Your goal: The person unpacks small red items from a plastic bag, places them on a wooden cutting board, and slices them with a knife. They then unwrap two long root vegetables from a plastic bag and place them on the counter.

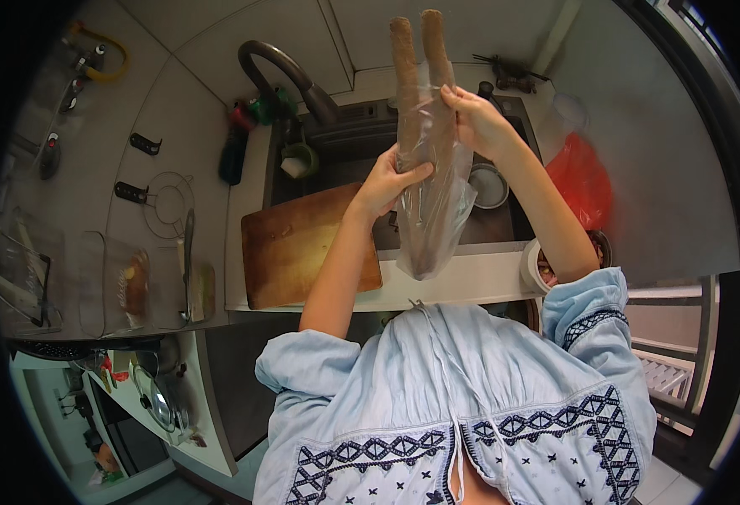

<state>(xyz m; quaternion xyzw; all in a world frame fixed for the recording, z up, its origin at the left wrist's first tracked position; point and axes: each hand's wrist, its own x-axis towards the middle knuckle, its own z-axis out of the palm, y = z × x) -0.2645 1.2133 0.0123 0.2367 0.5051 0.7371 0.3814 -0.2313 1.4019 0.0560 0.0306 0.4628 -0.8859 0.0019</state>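
Observation:
Two long brown root-like sticks point(434, 47) stand partly inside a clear plastic bag point(436, 208), their upper ends poking out of its mouth. Lower down, my left hand point(390, 183) grips the bag and sticks, the thumb lying across the front. My right hand point(480, 120) pinches the bag's upper edge beside the right-hand stick. Both hands hold the bundle over the dark sink point(483, 233) and the counter's front edge. A wooden cutting board point(307, 246) lies to the left, beneath my left forearm, partly over the sink.
A dark curved faucet point(281, 69) rises at the sink's back left. A round strainer or lid point(488, 186) is in the sink. At right are a red plastic bag point(581, 183) and a white bowl point(529, 265) with food pieces. A bottle point(234, 148) stands left of the sink.

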